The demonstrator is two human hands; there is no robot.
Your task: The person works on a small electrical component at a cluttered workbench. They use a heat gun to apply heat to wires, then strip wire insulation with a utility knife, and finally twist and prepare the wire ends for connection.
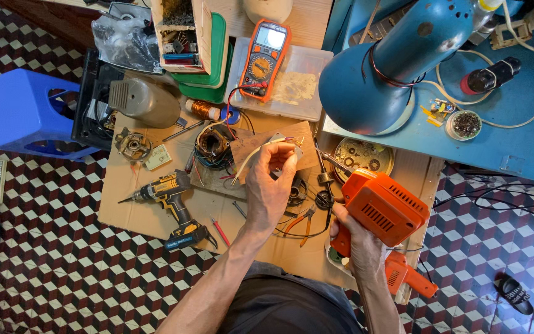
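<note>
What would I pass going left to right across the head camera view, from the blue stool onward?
Blue plastic stool → yellow cordless drill → left hand holding a small part → right hand gripping the orange soldering gun → black sandal.

Orange soldering gun [383, 210] in right hand [355, 242]

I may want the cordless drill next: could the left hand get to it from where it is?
Probably not right away. The left hand is pinching a small part with wires. The drill lies uncovered just to its left on the cardboard, nothing between.
</note>
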